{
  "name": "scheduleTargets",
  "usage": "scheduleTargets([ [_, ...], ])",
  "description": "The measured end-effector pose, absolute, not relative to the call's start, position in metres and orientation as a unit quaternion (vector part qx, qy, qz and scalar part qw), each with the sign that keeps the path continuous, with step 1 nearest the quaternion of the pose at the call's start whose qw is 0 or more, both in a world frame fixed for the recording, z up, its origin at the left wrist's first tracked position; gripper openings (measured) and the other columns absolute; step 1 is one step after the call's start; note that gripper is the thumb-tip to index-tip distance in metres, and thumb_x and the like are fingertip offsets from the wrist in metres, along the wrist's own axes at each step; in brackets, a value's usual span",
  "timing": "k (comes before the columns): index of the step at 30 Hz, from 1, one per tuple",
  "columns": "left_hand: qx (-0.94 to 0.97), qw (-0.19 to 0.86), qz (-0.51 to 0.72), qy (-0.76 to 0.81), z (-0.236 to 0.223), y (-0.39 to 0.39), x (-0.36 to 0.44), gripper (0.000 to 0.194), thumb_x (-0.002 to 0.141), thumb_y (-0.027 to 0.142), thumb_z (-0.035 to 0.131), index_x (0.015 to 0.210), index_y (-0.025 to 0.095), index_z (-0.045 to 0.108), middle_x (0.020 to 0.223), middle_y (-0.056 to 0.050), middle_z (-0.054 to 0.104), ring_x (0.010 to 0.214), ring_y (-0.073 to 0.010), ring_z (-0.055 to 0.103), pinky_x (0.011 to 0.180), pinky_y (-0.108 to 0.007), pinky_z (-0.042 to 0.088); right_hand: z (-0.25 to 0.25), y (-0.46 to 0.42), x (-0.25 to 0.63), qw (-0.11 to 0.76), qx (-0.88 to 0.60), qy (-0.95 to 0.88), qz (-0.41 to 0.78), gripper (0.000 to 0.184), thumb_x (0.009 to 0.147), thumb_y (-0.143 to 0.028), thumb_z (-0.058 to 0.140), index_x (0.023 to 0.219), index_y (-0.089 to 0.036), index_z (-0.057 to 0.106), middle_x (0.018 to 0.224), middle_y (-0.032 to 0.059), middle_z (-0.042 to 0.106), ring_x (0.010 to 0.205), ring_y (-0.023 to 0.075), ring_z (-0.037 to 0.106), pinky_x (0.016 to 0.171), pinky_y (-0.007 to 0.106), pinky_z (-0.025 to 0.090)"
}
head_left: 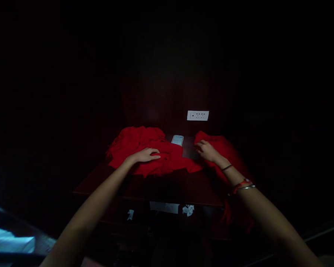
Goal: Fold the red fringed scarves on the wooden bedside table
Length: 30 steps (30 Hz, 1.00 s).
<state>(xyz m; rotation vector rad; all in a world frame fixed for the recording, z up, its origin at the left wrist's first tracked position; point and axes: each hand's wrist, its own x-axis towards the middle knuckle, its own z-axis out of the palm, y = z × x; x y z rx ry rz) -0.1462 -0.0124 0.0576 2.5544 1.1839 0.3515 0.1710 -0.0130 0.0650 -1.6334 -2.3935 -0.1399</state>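
Note:
A crumpled pile of red cloth [139, 139] lies on the left of a dark tabletop [167, 185]. My left hand [148, 155] rests on its near part, palm down, with the fingers stretched out and the thumb apart. More red cloth [225, 148] lies at the right and hangs over the table's side. At the left edge of that cloth is my right hand [206, 149], its fingers bent and closed against the fabric. The fingertips are dim, but they appear to pinch it. A lit phone [177, 140] lies between the two heaps, behind the left cloth.
A white socket plate [197, 115] is fixed to the dark wall behind the table. Below the tabletop's front edge, pale paper-like scraps [188, 210] show. A light bluish object [9, 239] stands at the lower left. Most of the surroundings are too dark to make out.

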Motion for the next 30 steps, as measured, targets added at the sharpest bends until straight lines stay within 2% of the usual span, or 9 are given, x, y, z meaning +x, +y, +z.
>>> scheduleTargets([
  [3, 0.898, 0.135, 0.158, 0.387, 0.058, -0.005, -0.124, 0.023, 0.077, 0.027, 0.04, 0.085, 0.015, 0.057, 0.088, -0.003, 0.06, 0.081, -0.0143, 0.053, 0.077, -0.024, 0.039, 0.045, -0.012, 0.125, 0.113, -0.457, -0.882, 0.009, 0.039, 0.079, -0.025, 0.043, 0.115, -0.012, 0.046, 0.115, 0.0122, 0.048, 0.108, 0.0182, 0.04, 0.09, 0.028, 0.03],
  [7, 0.91, 0.076, 0.194, 0.358, 0.053, 0.009, -0.107, 0.018, 0.071, 0.015, 0.042, 0.082, 0.016, 0.057, 0.084, -0.002, 0.058, 0.082, -0.0142, 0.051, 0.079, -0.025, 0.038, 0.023, -0.002, 0.097, 0.116, -0.479, -0.869, 0.048, 0.042, 0.078, -0.025, 0.045, 0.118, -0.014, 0.044, 0.117, 0.0107, 0.049, 0.107, 0.0172, 0.042, 0.088, 0.026, 0.032],
  [11, 0.877, 0.01, 0.265, 0.4, 0.032, 0.028, -0.101, 0.025, 0.064, 0.003, 0.037, 0.073, 0.015, 0.057, 0.075, -0.003, 0.054, 0.077, -0.0143, 0.049, 0.075, -0.026, 0.04, 0.005, 0.011, 0.098, 0.091, -0.533, -0.838, 0.071, 0.027, 0.074, -0.021, 0.049, 0.099, -0.015, 0.058, 0.095, 0.0077, 0.061, 0.086, 0.0156, 0.055, 0.072, 0.022, 0.038],
  [14, 0.831, -0.027, 0.314, 0.459, 0.009, 0.041, -0.102, 0.035, 0.059, -0.002, 0.034, 0.079, 0.015, 0.057, 0.076, -0.004, 0.053, 0.078, -0.0155, 0.047, 0.075, -0.028, 0.04, -0.003, 0.016, 0.1, 0.099, -0.542, -0.832, 0.068, 0.018, 0.074, -0.019, 0.048, 0.086, -0.016, 0.062, 0.084, 0.0051, 0.064, 0.078, 0.0133, 0.057, 0.067, 0.019, 0.038],
  [18, 0.808, -0.052, 0.339, 0.479, -0.014, 0.051, -0.107, 0.044, 0.057, -0.003, 0.035, 0.092, 0.015, 0.056, 0.09, -0.006, 0.051, 0.088, -0.0171, 0.045, 0.081, -0.03, 0.039, -0.006, 0.016, 0.099, 0.143, -0.562, -0.814, 0.038, 0.025, 0.081, -0.017, 0.036, 0.083, -0.015, 0.061, 0.086, 0.0073, 0.063, 0.08, 0.0131, 0.056, 0.069, 0.02, 0.037],
  [22, 0.812, -0.07, 0.342, 0.468, -0.016, 0.05, -0.108, 0.042, 0.061, -0.001, 0.035, 0.094, 0.018, 0.054, 0.103, -0.005, 0.047, 0.097, -0.0183, 0.042, 0.085, -0.032, 0.037, -0.002, 0.021, 0.105, 0.306, -0.567, -0.763, 0.054, 0.024, 0.078, -0.018, 0.036, 0.075, -0.016, 0.06, 0.082, 0.0057, 0.062, 0.077, 0.0129, 0.055, 0.07, 0.021, 0.038],
  [27, 0.812, -0.027, 0.347, 0.468, -0.005, 0.044, -0.104, 0.028, 0.067, 0.005, 0.035, 0.088, 0.016, 0.049, 0.081, -0.003, 0.053, 0.08, -0.0162, 0.05, 0.076, -0.03, 0.04, 0.003, 0.028, 0.121, 0.521, -0.539, -0.633, 0.195, 0.018, 0.069, -0.026, 0.041, 0.063, -0.018, 0.057, 0.07, 0.0026, 0.06, 0.07, 0.0155, 0.054, 0.068, 0.026, 0.04],
  [30, 0.812, -0.045, 0.357, 0.458, 0.0, 0.039, -0.104, 0.025, 0.067, 0.006, 0.036, 0.086, 0.017, 0.05, 0.078, -0.002, 0.053, 0.078, -0.0157, 0.05, 0.075, -0.029, 0.039, 0.005, 0.029, 0.128, 0.617, -0.505, -0.551, 0.246, 0.019, 0.065, -0.03, 0.043, 0.062, -0.016, 0.055, 0.066, 0.0025, 0.058, 0.068, 0.0157, 0.052, 0.067, 0.027, 0.04],
])
